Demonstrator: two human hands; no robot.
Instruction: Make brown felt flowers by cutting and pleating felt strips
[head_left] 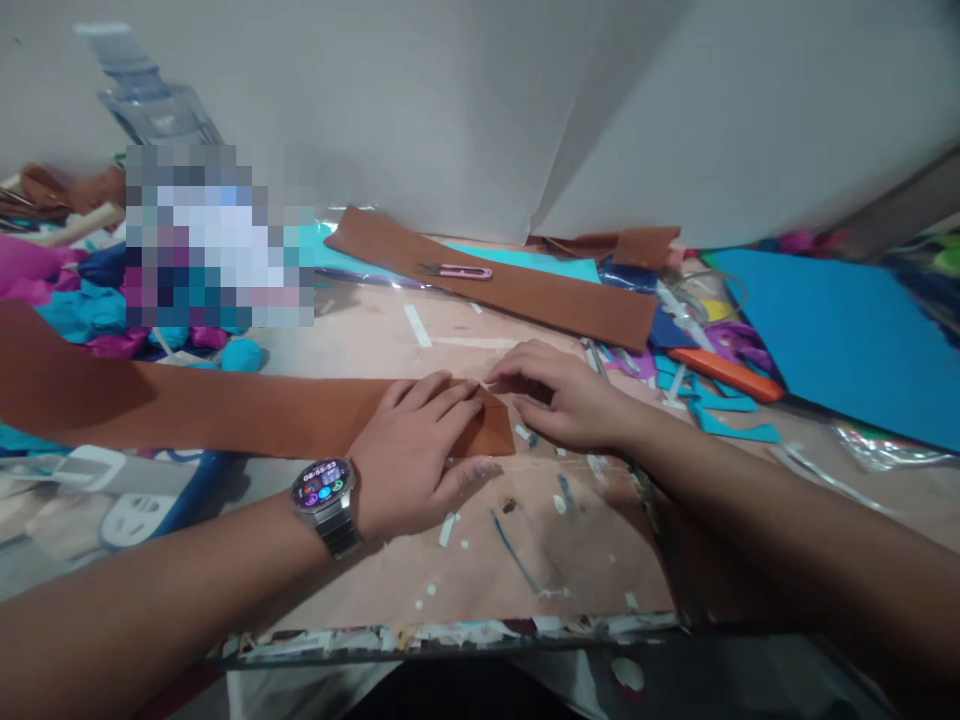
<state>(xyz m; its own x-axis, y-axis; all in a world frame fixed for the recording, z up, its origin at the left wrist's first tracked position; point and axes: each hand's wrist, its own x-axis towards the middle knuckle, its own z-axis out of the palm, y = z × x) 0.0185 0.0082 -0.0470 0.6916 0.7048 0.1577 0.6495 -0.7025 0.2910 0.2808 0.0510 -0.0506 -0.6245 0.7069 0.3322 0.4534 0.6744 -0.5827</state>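
A long brown felt strip (225,410) lies across the table from the left edge to the middle. My left hand (420,445), with a wristwatch (324,490) on the wrist, lies flat with fingers stretched out on the strip's right end, where a corner is folded over. My right hand (559,395) rests beside it, its curled fingertips pressing the folded corner at the strip's top right edge.
A second brown strip (570,305) lies farther back with a pink snipping tool (461,271) on it. A blue sheet (847,340) and an orange cutter (724,373) sit at the right among teal scraps. Pink and blue crumpled material piles at the left. White walls stand behind.
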